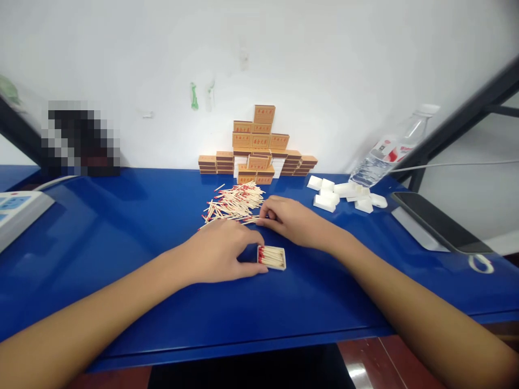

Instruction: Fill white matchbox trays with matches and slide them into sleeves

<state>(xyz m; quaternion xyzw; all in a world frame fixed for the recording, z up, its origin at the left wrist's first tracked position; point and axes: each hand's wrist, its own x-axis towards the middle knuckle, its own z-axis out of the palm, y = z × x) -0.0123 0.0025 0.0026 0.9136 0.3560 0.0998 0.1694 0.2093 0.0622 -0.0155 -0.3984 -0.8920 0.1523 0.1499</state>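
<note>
A small white matchbox tray [279, 267] with red-tipped matches in it lies on the blue table. My left hand [225, 251] grips the left end of this tray between thumb and finger. Behind it spreads a loose pile of matches [239, 201], their red heads pointing various ways. At the pile's right edge my right hand [284, 219] is closed in a pinch, with thumb and forefinger on the ends of a few matches. Orange-brown matchboxes [259, 141] are stacked against the wall behind the pile.
White blocks [324, 202] lie in a group to the right, near a tilted water bottle [375, 162]. A phone [438, 221] rests on a white object [417, 229] at far right. A white device [24, 213] sits at far left, and a pixelated dark object [87, 140] stands behind.
</note>
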